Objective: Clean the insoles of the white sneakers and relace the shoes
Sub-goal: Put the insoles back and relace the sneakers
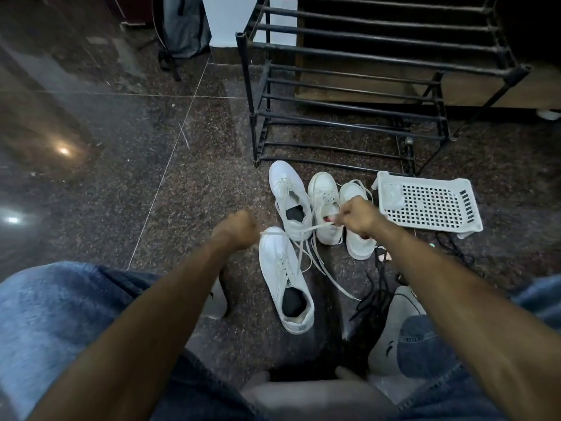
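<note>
While the nearest white sneaker (285,278) lies on the floor (151,183) between the knees, the left hand (239,229) and right hand (358,217) each pinch an end of its lace (303,230) — pulled taut, probably to even both ends; 3 more sneakers sit beyond.

We note a black metal tube shoe rack (364,95) standing on the dark speckled polished stone floor (121,177). A white perforated plastic tray (428,205) lies in front of it. Loose black laces (376,296) trail nearby. A grey backpack (185,25) stands far left by the white wall (224,16).
</note>
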The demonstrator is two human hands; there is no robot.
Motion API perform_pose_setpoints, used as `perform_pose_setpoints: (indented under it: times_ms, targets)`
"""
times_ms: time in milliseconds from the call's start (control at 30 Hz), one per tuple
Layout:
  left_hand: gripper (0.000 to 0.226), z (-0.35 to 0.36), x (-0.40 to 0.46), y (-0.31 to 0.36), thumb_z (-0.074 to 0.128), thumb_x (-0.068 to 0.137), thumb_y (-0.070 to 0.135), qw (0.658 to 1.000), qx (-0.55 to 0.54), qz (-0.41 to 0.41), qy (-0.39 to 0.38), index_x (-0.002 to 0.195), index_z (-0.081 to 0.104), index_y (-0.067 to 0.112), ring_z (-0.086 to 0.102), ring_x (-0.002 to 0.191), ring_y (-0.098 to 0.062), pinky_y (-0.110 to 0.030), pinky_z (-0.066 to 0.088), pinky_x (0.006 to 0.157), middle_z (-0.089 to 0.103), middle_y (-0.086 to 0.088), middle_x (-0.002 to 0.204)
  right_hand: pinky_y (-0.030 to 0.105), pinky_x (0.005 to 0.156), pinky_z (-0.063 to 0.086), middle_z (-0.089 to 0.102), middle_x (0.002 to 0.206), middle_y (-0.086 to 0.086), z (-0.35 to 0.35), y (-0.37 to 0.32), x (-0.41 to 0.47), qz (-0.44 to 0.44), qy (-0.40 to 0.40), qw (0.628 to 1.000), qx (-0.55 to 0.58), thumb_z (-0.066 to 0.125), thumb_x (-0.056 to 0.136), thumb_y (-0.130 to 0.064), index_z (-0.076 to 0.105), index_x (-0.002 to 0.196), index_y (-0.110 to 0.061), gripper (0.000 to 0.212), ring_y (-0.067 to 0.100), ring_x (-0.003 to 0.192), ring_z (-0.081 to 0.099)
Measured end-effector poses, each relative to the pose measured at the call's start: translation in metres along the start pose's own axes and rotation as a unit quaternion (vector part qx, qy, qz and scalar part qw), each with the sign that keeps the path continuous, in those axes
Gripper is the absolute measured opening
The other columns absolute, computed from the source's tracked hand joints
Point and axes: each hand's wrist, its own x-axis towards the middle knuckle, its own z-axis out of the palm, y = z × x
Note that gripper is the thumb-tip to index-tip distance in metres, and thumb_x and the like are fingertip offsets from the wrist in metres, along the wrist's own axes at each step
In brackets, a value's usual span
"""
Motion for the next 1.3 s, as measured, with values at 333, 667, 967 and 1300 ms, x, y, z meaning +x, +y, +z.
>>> perform_pose_setpoints:
  times_ms: [333,667,967,1300]
  targets:
    - [0.032,0.040,0.004,-0.069,0.052,0.093,0.026,0.976,0.159,-0.111,-0.100,0.121,0.056,0.011,0.058,0.112,-0.032,-0.039,0.048,0.095,0.059,-0.013,0.126,0.037,0.083,0.048,0.063,0.119,0.014,0.034,0.069,-0.001,0.092,0.030,0.965,-0.245,0.054,0.092,-0.027,0.060,0.117,-0.013,0.029,0.032,0.105,0.062]
    - [0.030,0.151,-0.010,-0.031,0.055,0.092,0.027,0.995,0.023,-0.023,-0.095,0.120,0.062,0.021,0.058,0.113,-0.030,-0.039,0.048,0.088,0.064,-0.008,0.123,0.039,0.095,0.047,0.051,0.130,0.006,0.159,0.036,-0.002,-0.059,-0.143,0.977,-0.149,0.053,0.090,-0.016,0.059,0.122,-0.020,0.033,0.030,0.118,0.054]
    - [0.023,0.123,0.009,-0.059,0.052,0.095,0.031,0.990,0.046,-0.001,-0.131,0.089,0.067,0.015,0.063,0.095,-0.031,-0.042,0.052,0.083,0.067,-0.009,0.100,0.032,0.076,0.045,0.063,0.104,0.004,0.146,0.046,0.011,-0.076,-0.164,0.969,-0.168,0.054,0.089,-0.028,0.054,0.084,-0.025,0.006,0.027,0.094,0.060]
    - [0.021,0.088,0.035,-0.056,0.057,0.092,0.008,0.931,-0.278,-0.171,-0.163,0.108,0.066,0.000,0.061,0.080,-0.020,-0.024,0.043,0.068,0.066,-0.014,0.103,0.034,0.089,0.049,0.064,0.109,0.000,0.112,0.064,0.026,-0.086,-0.261,0.939,-0.205,0.052,0.089,-0.016,0.062,0.110,-0.024,0.025,0.021,0.098,0.060]
